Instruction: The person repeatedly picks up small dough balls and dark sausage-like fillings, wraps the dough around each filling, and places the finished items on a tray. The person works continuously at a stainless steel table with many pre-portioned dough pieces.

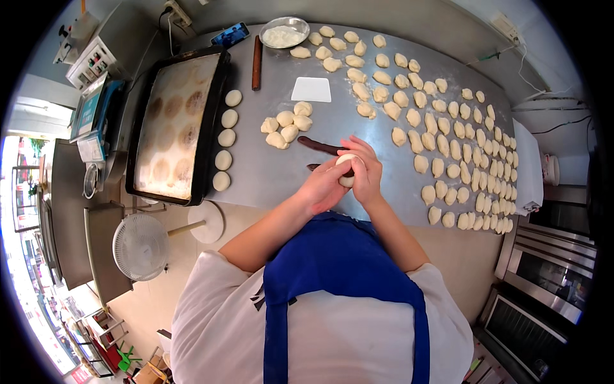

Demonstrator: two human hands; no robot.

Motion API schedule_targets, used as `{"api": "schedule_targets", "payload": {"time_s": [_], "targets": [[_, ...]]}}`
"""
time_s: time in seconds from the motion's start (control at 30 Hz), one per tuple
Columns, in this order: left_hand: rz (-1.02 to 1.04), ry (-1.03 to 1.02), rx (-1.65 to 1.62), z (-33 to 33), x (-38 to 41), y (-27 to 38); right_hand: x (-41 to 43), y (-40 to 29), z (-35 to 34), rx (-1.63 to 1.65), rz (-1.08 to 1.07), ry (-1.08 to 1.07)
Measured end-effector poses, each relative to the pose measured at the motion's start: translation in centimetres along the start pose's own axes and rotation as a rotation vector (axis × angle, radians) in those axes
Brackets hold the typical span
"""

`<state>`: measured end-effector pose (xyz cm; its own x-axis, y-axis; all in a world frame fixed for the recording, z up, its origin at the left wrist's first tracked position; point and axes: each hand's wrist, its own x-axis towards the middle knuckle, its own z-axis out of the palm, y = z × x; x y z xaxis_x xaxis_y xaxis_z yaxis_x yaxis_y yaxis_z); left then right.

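Both hands meet above the near edge of a steel worktable, around a pale dough round (346, 182) with dark brown filling showing in its middle. My left hand (322, 186) cups it from the left, thumb on top. On the other side my right hand (367, 168) curls its fingers over the dough. Just beyond lies a dark brown roll of filling (319, 145), its right end hidden behind the fingers. A smaller dark piece (313, 167) shows beside my left hand. Several dough pieces (285, 118) sit clustered farther back, near a white dough scraper (311, 90).
Many dough pieces (430, 141) cover the table's right side. At left, several smooth dough rounds (223, 160) line up beside a black-rimmed baking tray (165, 139). A wooden rolling pin (257, 63), bowl of flour (284, 36) and phone (230, 35) lie behind. A fan (141, 247) stands left.
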<state>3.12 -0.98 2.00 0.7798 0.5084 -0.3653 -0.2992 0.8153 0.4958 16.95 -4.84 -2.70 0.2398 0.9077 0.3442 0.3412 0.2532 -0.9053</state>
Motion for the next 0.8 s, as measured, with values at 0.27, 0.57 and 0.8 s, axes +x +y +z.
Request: {"api": "schedule_targets", "payload": {"time_s": [0.27,0.57,0.8], "targets": [[0.128,0.141,0.114,0.5,-0.2,-0.4,1.5,-2.8,2.0,-0.291,-0.326,0.072],[0.282,0.169,0.033,-0.4,1.4,-1.6,2.5,-0.9,3.7,0.071,0.025,0.223],[0.266,0.261,-0.046,-0.2,1.5,-1.8,2.5,-1.7,2.0,-0.246,-0.114,0.000]]}}
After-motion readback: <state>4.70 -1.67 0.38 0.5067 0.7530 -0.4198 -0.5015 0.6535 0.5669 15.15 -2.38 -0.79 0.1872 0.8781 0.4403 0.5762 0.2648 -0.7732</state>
